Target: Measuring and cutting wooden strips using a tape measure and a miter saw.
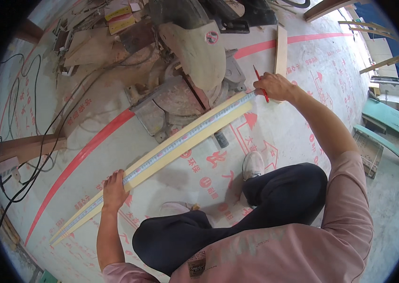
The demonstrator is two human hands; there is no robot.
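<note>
A long pale wooden board (225, 124) runs slantwise from the lower left up to the front of a miter saw (197, 52). Along its top lies the extended white blade of a tape measure (180, 140). My left hand (114, 191) is closed over the board and tape partway along, thumb at the near edge. At the far right end, my right hand (277, 87) holds a red pencil (257, 73), its fingers by the end of the tape. Whether those fingers also pinch the tape is hidden.
Dark cables (62, 115) trail across the left side. Wood scraps (86, 47) lie behind the saw on the left, and a narrow wooden strip (281, 49) lies beyond my right hand. Green panels (388, 118) are at the right. White sheeting with red print (209, 177) covers the floor.
</note>
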